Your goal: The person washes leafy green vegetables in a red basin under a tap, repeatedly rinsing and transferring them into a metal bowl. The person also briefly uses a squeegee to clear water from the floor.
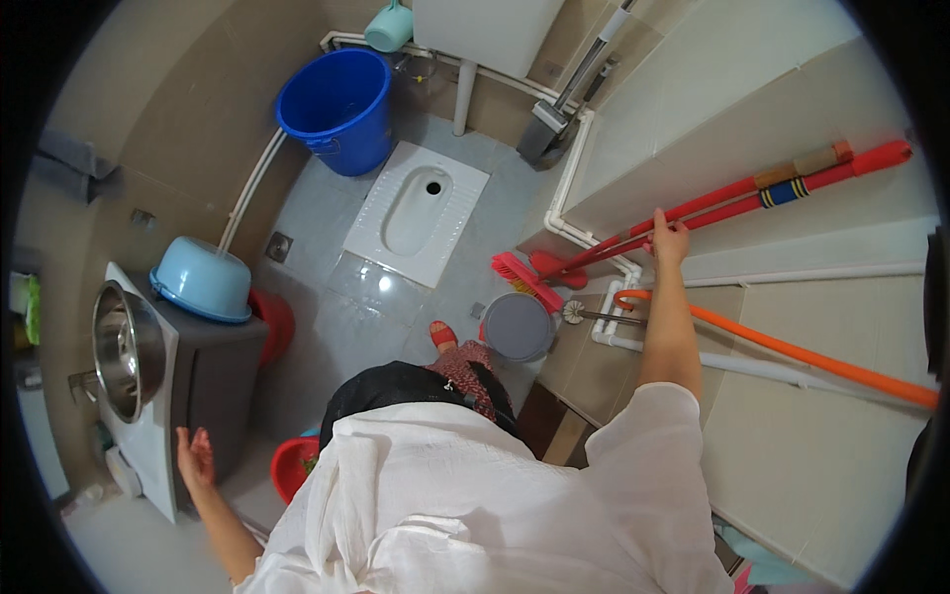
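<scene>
My right hand (668,241) reaches out to two long red handles that lean against the tiled wall. Its fingers overlap the handles, but whether they close around one is unclear. The upper handle (712,197) has a brown wrapped section, and the lower handle (824,177) carries a blue and yellow band. Both run down to a red-and-yellow broom head (523,278) and another red head (568,271) near the floor. On the other side, my left hand (197,457) is empty with fingers apart, beside the white washstand top (152,464).
A squat toilet (417,211) is set in the grey floor, with a blue bucket (338,111) behind it. A steel basin (126,353) and light-blue basin (204,278) rest on the washstand. A grey-lidded bin (517,327), orange hooked pole (801,349) and mop (545,126) stand rightward.
</scene>
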Tool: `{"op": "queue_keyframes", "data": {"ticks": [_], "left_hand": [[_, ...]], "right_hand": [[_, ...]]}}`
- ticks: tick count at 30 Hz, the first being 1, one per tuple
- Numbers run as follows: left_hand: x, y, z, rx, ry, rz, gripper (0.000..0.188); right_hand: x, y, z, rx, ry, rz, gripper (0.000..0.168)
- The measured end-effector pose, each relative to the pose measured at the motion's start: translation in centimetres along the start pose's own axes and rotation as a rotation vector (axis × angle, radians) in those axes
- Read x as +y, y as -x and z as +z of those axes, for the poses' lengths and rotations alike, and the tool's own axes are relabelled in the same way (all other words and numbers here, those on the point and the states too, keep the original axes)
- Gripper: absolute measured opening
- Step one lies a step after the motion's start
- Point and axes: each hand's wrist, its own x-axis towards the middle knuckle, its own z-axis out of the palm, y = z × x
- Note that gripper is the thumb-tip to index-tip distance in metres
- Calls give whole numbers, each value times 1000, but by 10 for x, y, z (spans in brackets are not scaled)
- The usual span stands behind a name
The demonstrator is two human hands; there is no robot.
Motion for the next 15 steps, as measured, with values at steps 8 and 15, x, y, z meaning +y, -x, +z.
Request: {"op": "queue_keyframes", "data": {"ticks": [8, 15], "left_hand": [[-27, 94, 131, 18, -257, 78, 32], [51, 183, 358, -559, -540, 563, 23]], "right_hand": [[5, -6, 21, -56, 409, -336, 38], [-50, 119, 93, -571, 179, -445, 29]]}}
